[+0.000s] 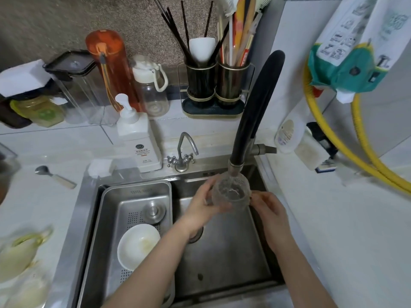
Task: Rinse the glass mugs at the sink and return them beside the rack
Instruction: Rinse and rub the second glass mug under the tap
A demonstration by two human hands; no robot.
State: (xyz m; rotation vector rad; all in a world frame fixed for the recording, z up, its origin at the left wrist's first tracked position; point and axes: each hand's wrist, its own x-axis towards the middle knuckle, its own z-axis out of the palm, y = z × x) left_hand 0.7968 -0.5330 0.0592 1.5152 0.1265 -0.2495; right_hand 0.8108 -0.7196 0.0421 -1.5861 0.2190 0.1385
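Note:
A clear textured glass mug (231, 192) is held over the steel sink (222, 252), right under the black faucet spout (235, 167), with water running into it. My left hand (203, 207) grips the mug's left side. My right hand (269, 210) pinches the mug at its right side, where the handle seems to be. A yellowish glass mug (29, 238) stands blurred on the counter at the far left.
A steel drain tray (106, 218) in the sink's left half holds a white bowl (138, 245) and a round plug (154, 211). Behind are a soap pump bottle (138, 141), a small tap (183, 152), bottles and a chopstick holder (213, 85). A spoon (53, 173) lies left.

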